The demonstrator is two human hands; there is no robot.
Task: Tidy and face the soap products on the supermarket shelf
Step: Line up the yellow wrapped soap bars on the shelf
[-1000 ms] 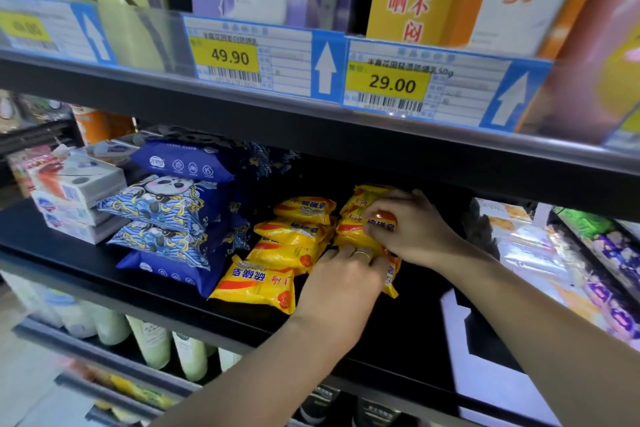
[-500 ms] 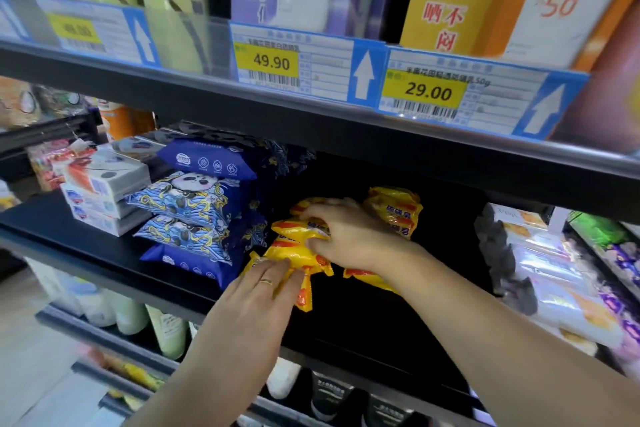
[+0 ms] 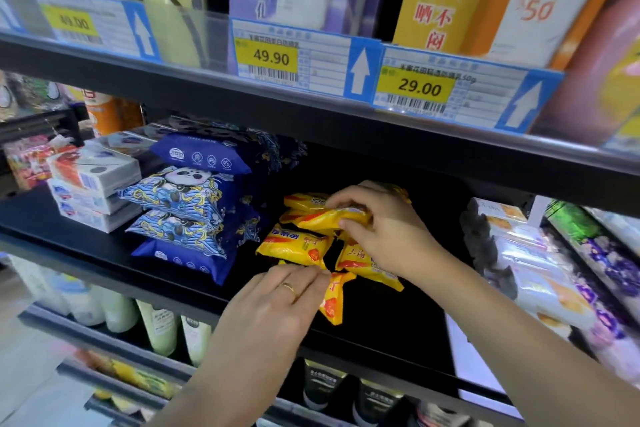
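Restacking seems under way: right hand pinches a yellow soap packet atop the jumbled pile mid-shelf, left hand grips the front packet, which next needs turning label-out
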